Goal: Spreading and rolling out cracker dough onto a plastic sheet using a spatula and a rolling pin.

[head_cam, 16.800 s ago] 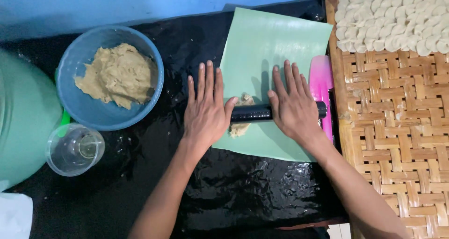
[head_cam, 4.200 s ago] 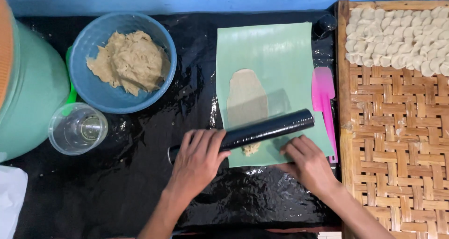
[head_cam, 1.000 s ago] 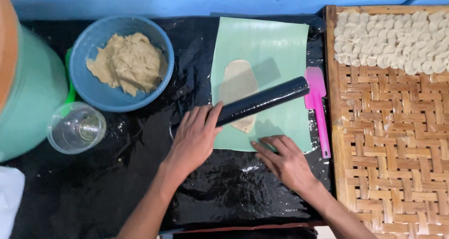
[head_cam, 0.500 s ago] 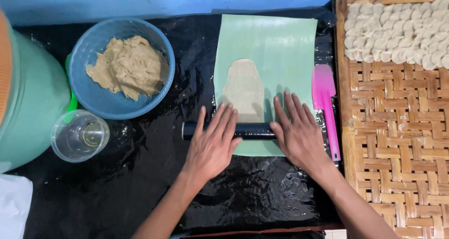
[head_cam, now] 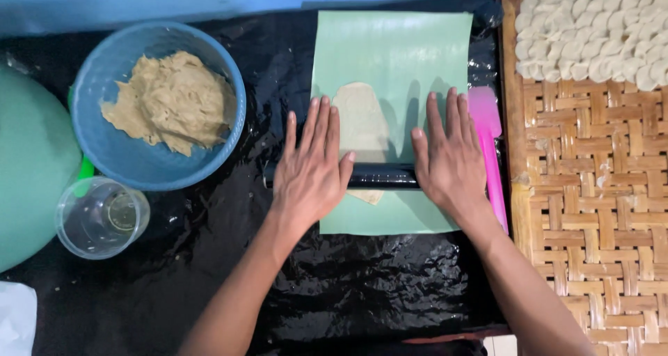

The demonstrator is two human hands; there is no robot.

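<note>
Half a second ago both palms lay on the black rolling pin [head_cam: 383, 176] near the lower edge of the green sheet [head_cam: 396, 50]; now the pin sits a little further up the sheet, and the flattened dough [head_cam: 362, 119] reaches out ahead of it toward the far edge of the table. A second ago the pin lay slanted with only the left hand on it; now it lies square across the sheet under both hands. The shift suggests a rolling stroke in progress, with the dough being pressed thinner and longer.

The left hand [head_cam: 311, 168] lies flat over the left end of the pin, fingers [head_cam: 316, 123] straight and spread, released rather than curled around anything. The right hand [head_cam: 449, 157] lies flat over the right end in the same way. The dough shows in the gap between the two hands, most of it beyond the pin and level with the fingertips, with a small tongue poking out on the near side of the pin.

A pink spatula [head_cam: 487, 147] lies just beside the right hand at the sheet's right edge. A blue bowl of dough [head_cam: 158, 105] and a clear plastic cup [head_cam: 101, 217] stand toward the left edge of the table, and a woven tray [head_cam: 591, 189] at the right edge carries cut dough pieces [head_cam: 591, 36].
</note>
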